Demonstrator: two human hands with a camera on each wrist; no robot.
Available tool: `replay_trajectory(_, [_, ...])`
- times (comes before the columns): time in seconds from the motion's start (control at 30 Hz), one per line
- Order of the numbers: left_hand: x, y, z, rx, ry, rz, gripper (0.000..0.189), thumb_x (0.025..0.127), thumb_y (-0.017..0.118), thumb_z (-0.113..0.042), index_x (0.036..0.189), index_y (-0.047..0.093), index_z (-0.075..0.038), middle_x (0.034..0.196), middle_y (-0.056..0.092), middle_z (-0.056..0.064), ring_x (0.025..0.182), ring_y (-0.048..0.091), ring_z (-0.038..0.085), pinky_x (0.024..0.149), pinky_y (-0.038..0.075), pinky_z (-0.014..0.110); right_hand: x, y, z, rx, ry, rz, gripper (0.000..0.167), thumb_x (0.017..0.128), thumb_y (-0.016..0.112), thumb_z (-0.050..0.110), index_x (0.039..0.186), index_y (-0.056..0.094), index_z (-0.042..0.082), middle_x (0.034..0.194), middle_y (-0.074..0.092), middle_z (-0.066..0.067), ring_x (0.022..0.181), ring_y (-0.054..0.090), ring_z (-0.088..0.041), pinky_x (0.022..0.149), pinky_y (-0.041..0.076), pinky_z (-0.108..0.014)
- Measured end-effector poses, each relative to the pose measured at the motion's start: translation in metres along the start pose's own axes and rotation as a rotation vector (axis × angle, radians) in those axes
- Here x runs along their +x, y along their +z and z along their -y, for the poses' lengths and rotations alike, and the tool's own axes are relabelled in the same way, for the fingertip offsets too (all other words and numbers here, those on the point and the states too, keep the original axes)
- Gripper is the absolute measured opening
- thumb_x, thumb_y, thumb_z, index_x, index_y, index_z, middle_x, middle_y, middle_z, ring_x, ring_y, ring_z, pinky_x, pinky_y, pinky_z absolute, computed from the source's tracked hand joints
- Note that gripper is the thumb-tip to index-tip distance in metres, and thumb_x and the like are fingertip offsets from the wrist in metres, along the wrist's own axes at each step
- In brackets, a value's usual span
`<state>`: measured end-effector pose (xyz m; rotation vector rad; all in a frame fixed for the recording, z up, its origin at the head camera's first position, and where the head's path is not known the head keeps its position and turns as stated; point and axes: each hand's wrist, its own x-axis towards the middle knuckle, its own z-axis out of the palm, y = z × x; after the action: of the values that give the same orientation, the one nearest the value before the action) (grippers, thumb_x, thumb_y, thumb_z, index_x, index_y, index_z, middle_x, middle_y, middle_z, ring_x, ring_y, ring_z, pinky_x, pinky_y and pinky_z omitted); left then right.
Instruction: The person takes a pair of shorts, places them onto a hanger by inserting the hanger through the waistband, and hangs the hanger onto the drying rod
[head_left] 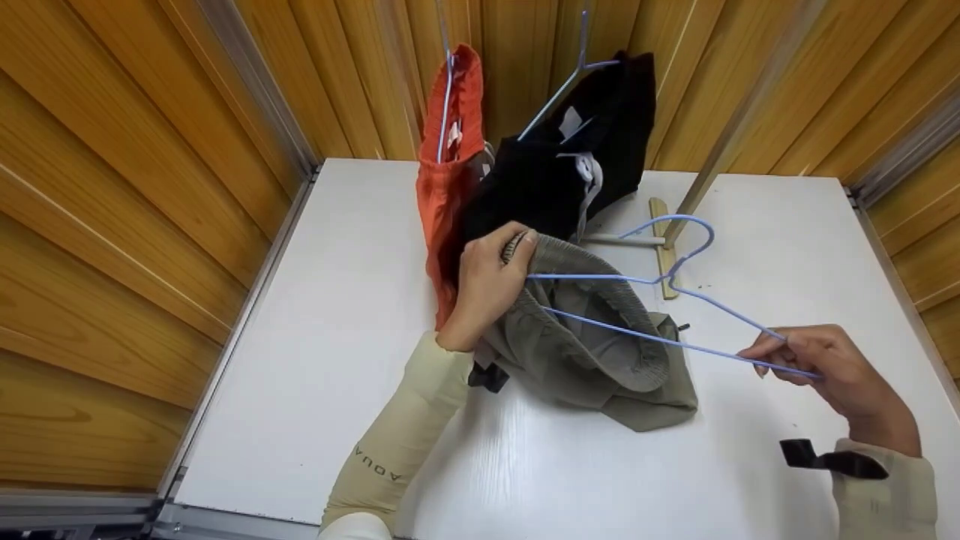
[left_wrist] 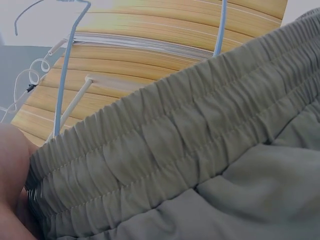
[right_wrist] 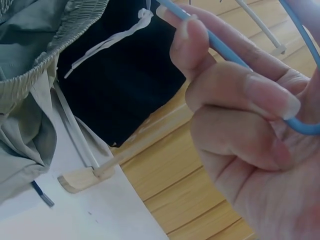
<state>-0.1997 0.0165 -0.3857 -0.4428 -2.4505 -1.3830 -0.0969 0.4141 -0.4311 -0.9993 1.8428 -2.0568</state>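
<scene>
My left hand (head_left: 491, 281) pinches the elastic waistband of olive-grey shorts (head_left: 555, 360), thumb over the band's edge. In the left wrist view the gathered waistband (left_wrist: 150, 145) fills most of the picture. A blue wire hanger (head_left: 622, 328) reaches into the open waist, its left end hidden behind the cloth near my left hand. My right hand (head_left: 840, 367) grips the hanger's other end, outside the waistband. The right wrist view shows curled fingers (right_wrist: 225, 95) around the blue wire (right_wrist: 220, 45). The hook points toward the back.
Behind hang red shorts (head_left: 442, 202) and black shorts (head_left: 525, 180) with a white drawstring (head_left: 592, 172), each on a blue hanger. A wooden rack foot (head_left: 664, 262) with a slanted post stands on the white table (head_left: 300, 375). Wood-panelled walls (head_left: 112, 225) enclose the table.
</scene>
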Motion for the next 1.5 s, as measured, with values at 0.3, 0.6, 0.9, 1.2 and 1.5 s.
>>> replay_trajectory(0.3, [-0.003, 0.002, -0.005, 0.035, 0.011, 0.046, 0.019, 0.098, 0.056, -0.028, 0.089, 0.068, -0.017, 0.064, 0.054, -0.003, 0.064, 0.052, 0.010, 0.061, 0.040, 0.024, 0.012, 0.008, -0.004, -0.009, 0.016, -0.001, 0.058, 0.092, 0.007, -0.018, 0.106, 0.063, -0.018, 0.088, 0.068, -0.009, 0.055, 0.034, -0.022, 0.044, 0.024, -0.031])
replay_trajectory(0.6, [-0.005, 0.005, -0.007, 0.036, 0.046, 0.045, 0.021, 0.098, 0.055, -0.028, 0.085, 0.066, -0.016, 0.064, 0.054, -0.003, 0.064, 0.052, 0.010, 0.062, 0.040, 0.024, 0.021, 0.012, -0.006, -0.017, 0.061, -0.019, 0.057, 0.095, 0.009, -0.016, 0.103, 0.065, -0.016, 0.084, 0.067, -0.012, 0.052, 0.033, -0.023, 0.042, 0.024, -0.031])
replay_trajectory(0.9, [-0.007, 0.006, -0.010, 0.043, 0.085, 0.048, 0.020, 0.097, 0.056, -0.028, 0.085, 0.067, -0.016, 0.064, 0.055, -0.002, 0.064, 0.053, 0.010, 0.060, 0.040, 0.025, 0.028, 0.017, -0.010, -0.012, 0.070, -0.025, 0.058, 0.096, 0.009, -0.014, 0.101, 0.067, -0.013, 0.084, 0.068, -0.010, 0.053, 0.035, -0.023, 0.040, 0.023, -0.031])
replay_trajectory(1.2, [-0.008, 0.008, -0.014, 0.060, 0.109, 0.050, 0.020, 0.097, 0.056, -0.029, 0.089, 0.069, -0.016, 0.064, 0.058, -0.002, 0.064, 0.054, 0.010, 0.060, 0.042, 0.025, 0.033, 0.021, -0.014, -0.021, 0.059, -0.017, 0.057, 0.096, 0.011, -0.014, 0.099, 0.068, -0.013, 0.084, 0.068, -0.008, 0.050, 0.034, -0.023, 0.039, 0.023, -0.030])
replay_trajectory(1.5, [-0.009, 0.009, -0.016, 0.039, 0.161, 0.057, 0.022, 0.099, 0.053, -0.028, 0.087, 0.067, -0.017, 0.060, 0.053, -0.004, 0.060, 0.051, 0.008, 0.058, 0.040, 0.024, 0.037, 0.026, -0.015, -0.048, 0.067, -0.023, 0.057, 0.097, 0.012, -0.012, 0.098, 0.069, -0.011, 0.084, 0.069, -0.007, 0.051, 0.037, -0.024, 0.039, 0.024, -0.031])
